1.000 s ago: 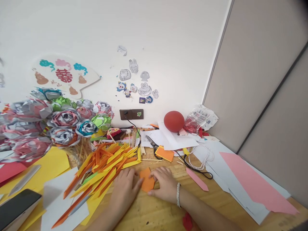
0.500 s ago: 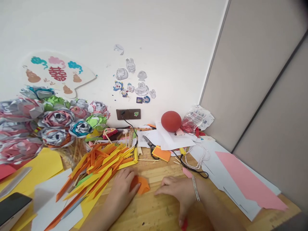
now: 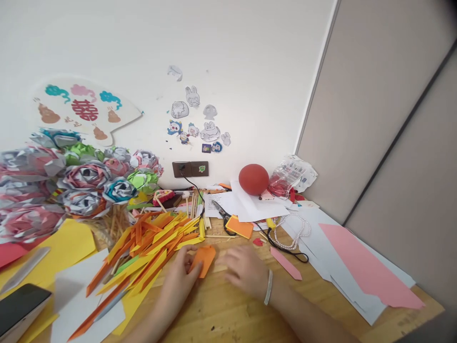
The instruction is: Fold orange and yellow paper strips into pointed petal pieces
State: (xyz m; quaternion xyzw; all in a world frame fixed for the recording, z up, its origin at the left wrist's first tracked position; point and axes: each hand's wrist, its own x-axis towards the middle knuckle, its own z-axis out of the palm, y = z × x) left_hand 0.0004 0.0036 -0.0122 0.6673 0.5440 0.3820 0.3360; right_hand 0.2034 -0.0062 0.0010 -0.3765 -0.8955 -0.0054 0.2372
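My left hand [image 3: 183,272] pinches a small folded piece of orange paper [image 3: 204,261] by its left side, just above the wooden table. To the right of it, my right hand [image 3: 246,272] reaches toward the paper with loosely curved fingers. It is a little blurred, and I see nothing held in it. A bracelet circles the right wrist. Beyond that hand lie a small red scrap [image 3: 257,242] and a pink paper strip [image 3: 285,263] with a pointed end. Left of my left hand spreads a heap of folded orange and yellow paper strips [image 3: 153,247].
Paper flowers [image 3: 85,176] crowd the left side, with a phone [image 3: 23,305] in front. Toward the wall are scissors [image 3: 223,215], an orange paper stack [image 3: 240,227], a red balloon [image 3: 253,179] and a bead string [image 3: 294,245]. White and pink sheets [image 3: 367,267] cover the right.
My right hand has moved up and left toward the orange paper, which my left hand now holds raised and turned. The red scrap now lies near the sticks, and the pink strip is uncovered.
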